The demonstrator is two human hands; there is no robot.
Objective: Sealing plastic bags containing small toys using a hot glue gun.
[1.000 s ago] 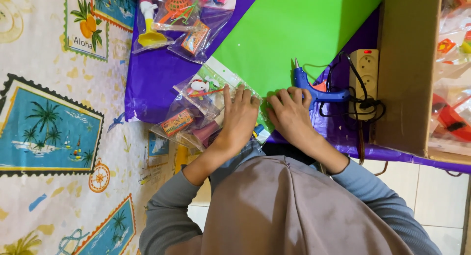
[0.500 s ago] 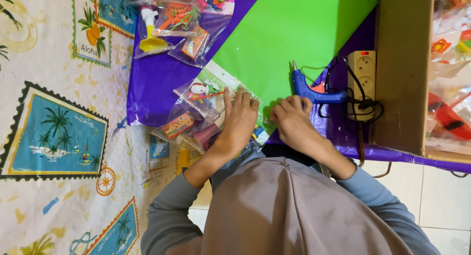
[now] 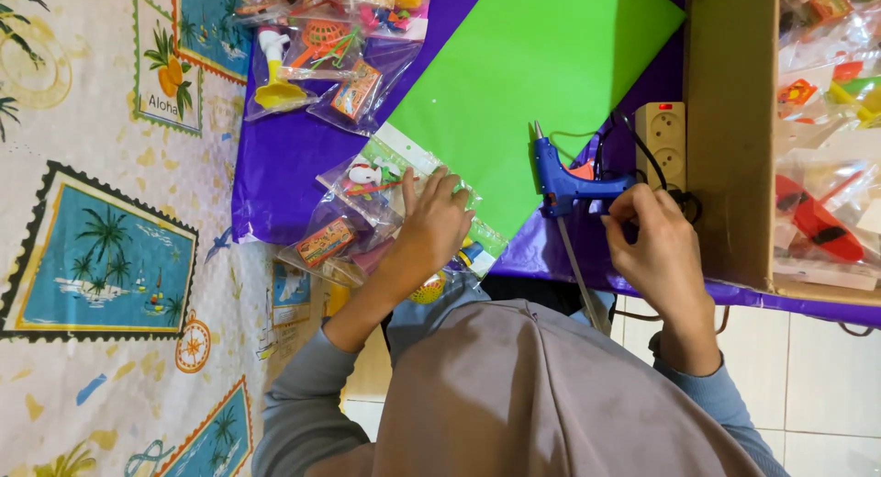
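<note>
Item: clear toy packet [image 3: 385, 202], lying at the lower left edge of the green sheet [image 3: 541, 91], pinned flat under the left hand [image 3: 431, 229], fingers spread and gripping nothing, seemingly to keep it from sliding. Item: blue glue gun [image 3: 564, 179], just right of the green sheet's lower edge, nozzle up; right hand [image 3: 656, 257] curled at its handle, grasp not yet firm, beside the power strip [image 3: 665, 146].
</note>
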